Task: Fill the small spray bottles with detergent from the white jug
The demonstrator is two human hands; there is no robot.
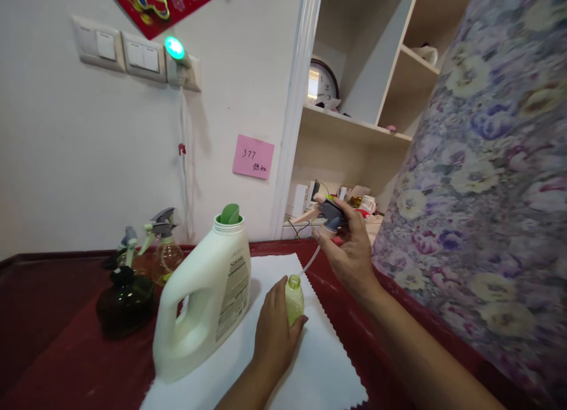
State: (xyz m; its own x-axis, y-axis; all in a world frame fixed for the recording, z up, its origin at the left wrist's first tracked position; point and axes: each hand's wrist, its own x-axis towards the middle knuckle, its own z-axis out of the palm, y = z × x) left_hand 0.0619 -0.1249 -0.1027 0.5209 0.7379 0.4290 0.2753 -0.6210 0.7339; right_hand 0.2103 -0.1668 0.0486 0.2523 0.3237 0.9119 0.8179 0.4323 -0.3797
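My left hand point(277, 324) is wrapped round a small yellow-green bottle point(295, 301) that stands open-necked on a white cloth point(325, 363) with a zigzag edge. Above and to the right, my right hand point(349, 250) grips a spray head point(331, 214), grey with a pale pink trigger. Its thin clear tube slants down towards the bottle; its lower end passes behind the bottle's neck, and I cannot tell whether it is inside. Left of my hands stands a big cream detergent jug point(206, 303), uncapped, with a green spout in its mouth.
Several spray bottles, among them a clear one point(167, 256) and a dark green one point(125, 303), stand at the left on the dark red table point(66, 363). A floral curtain point(478, 209) hangs at the right. Behind are shelves point(354, 120) and a lit plug point(175, 48).
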